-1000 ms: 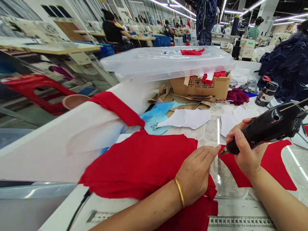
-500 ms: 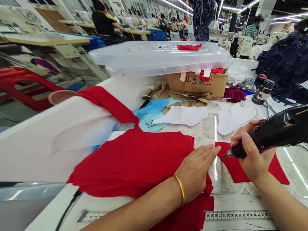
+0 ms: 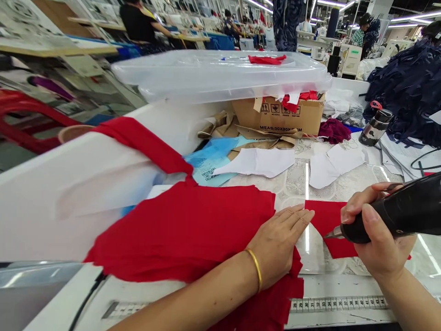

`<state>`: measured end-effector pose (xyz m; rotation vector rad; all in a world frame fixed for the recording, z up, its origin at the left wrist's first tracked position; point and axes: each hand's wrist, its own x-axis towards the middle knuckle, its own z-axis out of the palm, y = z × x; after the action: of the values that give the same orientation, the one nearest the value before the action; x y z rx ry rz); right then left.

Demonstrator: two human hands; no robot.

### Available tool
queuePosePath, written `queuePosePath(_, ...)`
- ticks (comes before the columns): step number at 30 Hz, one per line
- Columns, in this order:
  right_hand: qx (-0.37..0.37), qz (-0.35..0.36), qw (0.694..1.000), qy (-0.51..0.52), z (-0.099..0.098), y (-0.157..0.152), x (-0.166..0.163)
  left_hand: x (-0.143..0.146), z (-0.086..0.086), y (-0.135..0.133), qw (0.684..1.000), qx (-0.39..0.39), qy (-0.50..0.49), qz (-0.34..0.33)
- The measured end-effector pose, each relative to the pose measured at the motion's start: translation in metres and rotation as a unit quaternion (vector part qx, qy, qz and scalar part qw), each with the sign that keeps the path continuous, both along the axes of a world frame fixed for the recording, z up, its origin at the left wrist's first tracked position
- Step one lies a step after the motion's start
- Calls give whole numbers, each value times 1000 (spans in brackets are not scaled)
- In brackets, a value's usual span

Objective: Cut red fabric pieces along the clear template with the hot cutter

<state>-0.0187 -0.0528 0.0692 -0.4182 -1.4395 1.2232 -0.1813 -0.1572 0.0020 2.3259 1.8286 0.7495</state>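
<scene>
My left hand (image 3: 277, 243) lies flat, fingers stretched out, on the right edge of a large red fabric piece (image 3: 193, 232) spread on the table. My right hand (image 3: 374, 232) is wrapped round a black handheld tool (image 3: 403, 211) whose metal tip (image 3: 332, 234) points left over a smaller red fabric piece (image 3: 325, 218). The tip sits just right of my left fingertips. A strip of the red fabric (image 3: 138, 140) runs up over a white board on the left.
White paper pieces (image 3: 262, 162) and a blue sheet (image 3: 210, 165) lie behind the fabric. A cardboard box (image 3: 280, 117) sits under a clear plastic lid (image 3: 220, 73). Dark blue fabric (image 3: 406, 87) and a steel flask (image 3: 375, 126) are at right. A ruler strip (image 3: 337, 303) runs along the front edge.
My right hand and the tool have shifted right and down, dragging the small red piece toward me. My left hand stays flat on the large piece. The view has tilted slightly.
</scene>
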Motion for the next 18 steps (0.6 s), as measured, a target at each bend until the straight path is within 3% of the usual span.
queuePosePath(7,0,-15,1000,16,-3,-2,3,1,-13,4,997,63,52,16)
queuePosePath(14,18,-21,999,17,1,10,11,16,18,-18,990,5,113,-84)
queuePosePath(18,35,-65,997,35,-3,35,-3,35,23,-19,977,-1,148,-151)
